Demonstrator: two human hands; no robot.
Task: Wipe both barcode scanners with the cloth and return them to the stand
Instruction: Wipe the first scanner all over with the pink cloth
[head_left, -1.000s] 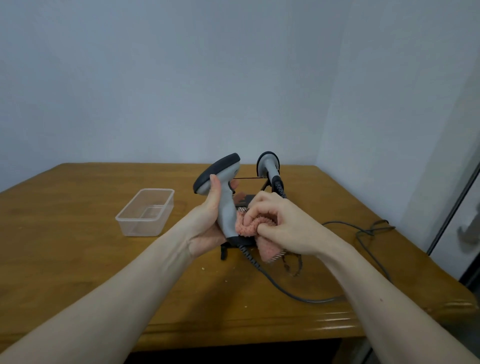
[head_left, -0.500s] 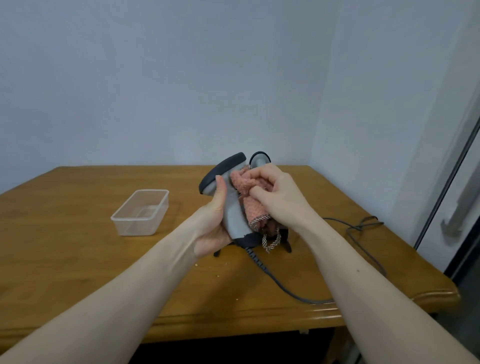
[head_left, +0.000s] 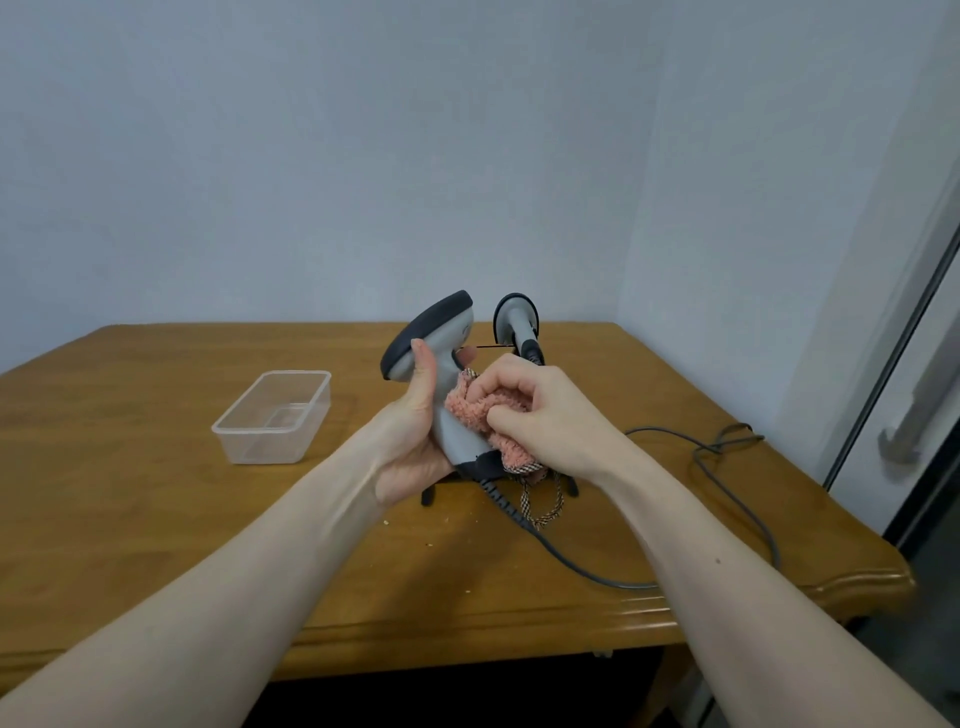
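Above the bench's middle, toward its far edge, we hold the first scanner (head_left: 441, 364) upright: left hand (head_left: 415, 441) wrapped around the grey handle, thumb up along the head. Right hand (head_left: 540, 410) is closed on the pink cloth (head_left: 485, 421), bunching it against the handle's right side; a checked loop of the cloth dangles below. Second scanner (head_left: 517, 322) sits in the stand (head_left: 427, 496) just behind, head up, near the far edge; most of the stand is hidden by our hands.

Judgement: wiping of the first unit is in hand, second untouched. To do it well, we should turn the handle within the left grip so the cloth reaches all faces, head and window included, and keep the coiled cable (head_left: 571, 564) slack.

Clear plastic tub (head_left: 272, 415) stands well apart toward the left edge. No legible brand, label or writing seen.
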